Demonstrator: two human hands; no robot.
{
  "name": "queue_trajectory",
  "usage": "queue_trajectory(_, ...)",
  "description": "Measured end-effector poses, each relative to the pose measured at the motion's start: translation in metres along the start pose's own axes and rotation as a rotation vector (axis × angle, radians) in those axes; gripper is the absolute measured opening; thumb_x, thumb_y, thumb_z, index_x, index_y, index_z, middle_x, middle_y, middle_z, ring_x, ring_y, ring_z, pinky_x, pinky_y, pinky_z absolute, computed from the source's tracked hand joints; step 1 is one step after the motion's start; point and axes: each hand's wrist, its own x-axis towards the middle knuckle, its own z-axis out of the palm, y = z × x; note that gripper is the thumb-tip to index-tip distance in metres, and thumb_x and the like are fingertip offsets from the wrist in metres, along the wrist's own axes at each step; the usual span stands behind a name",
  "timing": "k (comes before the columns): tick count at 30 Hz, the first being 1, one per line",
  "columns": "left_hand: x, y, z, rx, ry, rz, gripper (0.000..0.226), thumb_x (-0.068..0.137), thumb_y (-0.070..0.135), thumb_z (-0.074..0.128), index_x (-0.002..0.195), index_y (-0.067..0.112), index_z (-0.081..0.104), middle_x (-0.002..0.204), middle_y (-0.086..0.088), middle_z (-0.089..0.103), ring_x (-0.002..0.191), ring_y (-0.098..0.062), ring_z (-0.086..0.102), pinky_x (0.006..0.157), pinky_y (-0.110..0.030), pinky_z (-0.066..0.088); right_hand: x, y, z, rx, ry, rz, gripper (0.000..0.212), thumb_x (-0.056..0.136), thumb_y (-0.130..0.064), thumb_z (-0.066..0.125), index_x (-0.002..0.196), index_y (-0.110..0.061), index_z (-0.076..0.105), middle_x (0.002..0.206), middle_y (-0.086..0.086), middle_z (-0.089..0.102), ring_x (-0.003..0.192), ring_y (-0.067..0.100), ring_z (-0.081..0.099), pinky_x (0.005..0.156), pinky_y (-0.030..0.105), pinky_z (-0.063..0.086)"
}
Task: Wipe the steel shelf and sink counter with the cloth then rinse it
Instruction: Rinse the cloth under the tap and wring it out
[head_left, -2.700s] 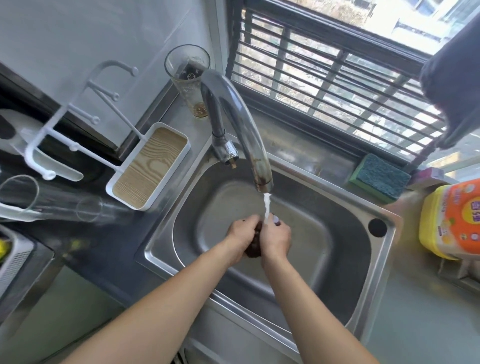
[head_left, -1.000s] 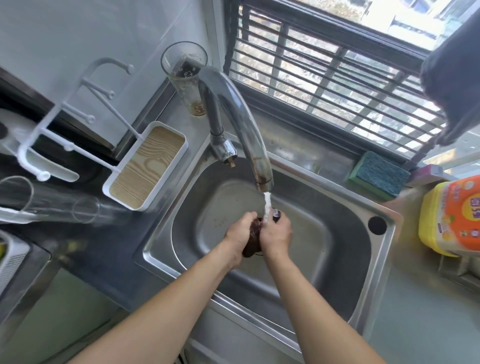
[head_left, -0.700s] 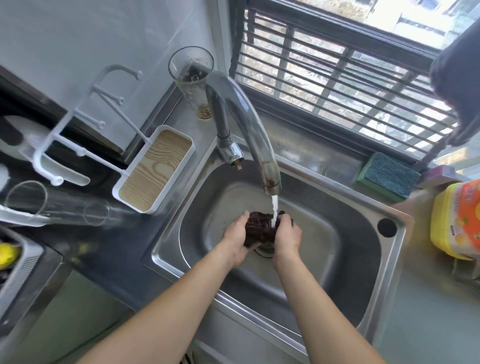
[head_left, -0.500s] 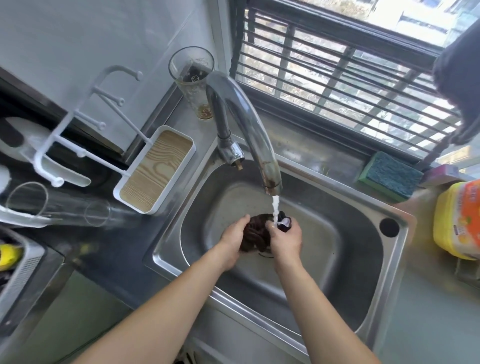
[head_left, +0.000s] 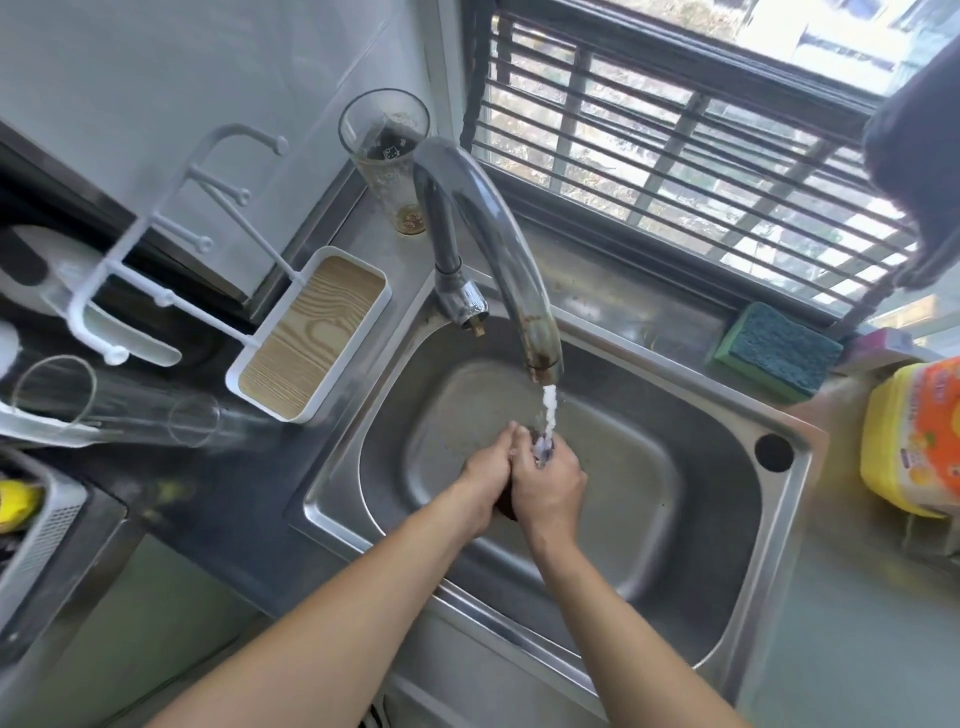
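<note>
My left hand (head_left: 485, 475) and my right hand (head_left: 550, 483) are pressed together over the middle of the steel sink (head_left: 727, 597), both closed around a dark brown cloth (head_left: 506, 509). Only small bits of the cloth show between my palms and at my fingertips. Water (head_left: 549, 410) runs from the curved steel tap (head_left: 498, 249) straight onto my fingertips and the cloth's top. The steel counter (head_left: 623, 296) runs behind the sink under the window.
A white rack with a wood-grain tray (head_left: 311, 332) stands left of the sink, a tall glass (head_left: 387, 161) behind the tap. A green-blue sponge (head_left: 774, 351) and a yellow detergent bottle (head_left: 914, 441) sit at the right. Glasses (head_left: 119, 405) lie at the left.
Half a second ago the cloth was spread open between my hands under the stream. Now my hands have closed together around it, hiding most of it.
</note>
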Motion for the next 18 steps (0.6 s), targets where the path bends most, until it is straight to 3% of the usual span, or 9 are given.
queue_trajectory(1,0.0,0.0,0.0,0.016,-0.004,0.02,0.041,0.08,0.055,0.071,0.075,0.015,0.077,0.093,-0.005,0.078,0.079,-0.019,0.072,0.078,-0.031,0.058,0.005,-0.003,0.0,-0.023,-0.003,0.035,0.031,0.092,-0.035,0.066,0.074,-0.011,0.06,0.075,0.012,0.07,0.077,0.034,0.062,0.07,0.037,0.045)
queue_trajectory(3,-0.002,0.004,0.0,0.073,-0.029,0.059,0.036,0.073,0.051,0.075,0.074,0.015,0.077,0.088,-0.004,0.076,0.075,-0.018,0.069,0.075,-0.032,0.055,0.016,-0.008,-0.001,-0.045,0.002,0.128,0.032,0.091,-0.037,0.063,0.073,-0.01,0.061,0.082,0.018,0.071,0.085,0.041,0.063,0.072,0.039,0.044)
queue_trajectory(7,-0.005,0.007,-0.003,0.143,-0.155,0.043,0.039,0.094,0.051,0.061,0.086,0.015,0.074,0.078,-0.001,0.075,0.067,-0.015,0.071,0.071,-0.033,0.06,0.035,-0.011,-0.007,-0.071,-0.017,0.293,0.038,0.094,-0.042,0.058,0.069,-0.013,0.062,0.098,0.026,0.071,0.098,0.045,0.062,0.076,0.038,0.041)
queue_trajectory(10,-0.012,0.013,-0.011,0.249,-0.223,0.054,0.038,0.098,0.055,0.051,0.103,0.02,0.066,0.074,0.009,0.07,0.055,-0.004,0.061,0.042,-0.014,0.041,0.046,-0.011,-0.012,-0.055,-0.017,0.325,0.037,0.094,-0.038,0.056,0.068,-0.013,0.06,0.101,0.028,0.071,0.102,0.046,0.061,0.08,0.039,0.041)
queue_trajectory(12,-0.015,0.018,-0.019,0.312,-0.299,0.067,0.034,0.097,0.05,0.056,0.116,0.022,0.061,0.081,0.009,0.066,0.056,0.0,0.055,0.038,-0.011,0.031,0.05,-0.007,-0.016,-0.005,0.002,0.382,0.028,0.093,-0.033,0.058,0.082,-0.009,0.068,0.103,0.026,0.072,0.103,0.045,0.062,0.087,0.039,0.045)
queue_trajectory(15,-0.019,0.027,-0.03,0.387,-0.401,0.06,0.04,0.091,0.029,0.072,0.128,0.019,0.058,0.089,0.002,0.066,0.066,-0.004,0.057,0.041,-0.016,0.036,0.05,0.0,-0.019,0.173,0.008,0.478,0.023,0.088,-0.029,0.061,0.093,-0.008,0.071,0.099,0.02,0.074,0.095,0.038,0.067,0.087,0.041,0.052)
queue_trajectory(18,-0.013,0.031,-0.033,0.542,-0.247,0.093,0.034,0.088,0.02,0.074,0.121,0.015,0.066,0.092,-0.006,0.07,0.072,-0.015,0.064,0.051,-0.021,0.049,0.047,0.004,-0.02,0.407,0.01,0.587,0.009,0.086,-0.017,0.062,0.085,-0.01,0.067,0.095,0.022,0.072,0.08,0.03,0.066,0.074,0.037,0.053)
